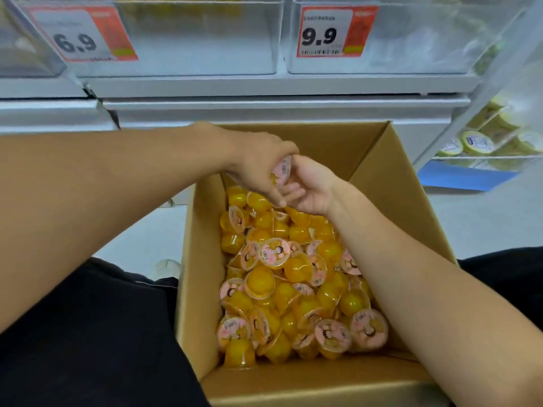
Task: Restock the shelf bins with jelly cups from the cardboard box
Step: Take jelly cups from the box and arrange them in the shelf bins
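Both hands are meeting over the far end of the box (390,183). The left hand (258,163) is gripping a cup (281,171), fingers curled around it, pink lid facing right. The right hand (311,186) is cupping under it, fingers loosely curled; cannot tell if it is actually gripping. Task is looking early: the cups (293,277) are still filling the box in a loose heap, yellow jelly, pink printed lids, lying at all angles. The bins (188,39) above, seen through their clear fronts, are looking mostly unfilled.

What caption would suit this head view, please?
Both hands, left and right, hold one jelly cup over the full box below clear bins.
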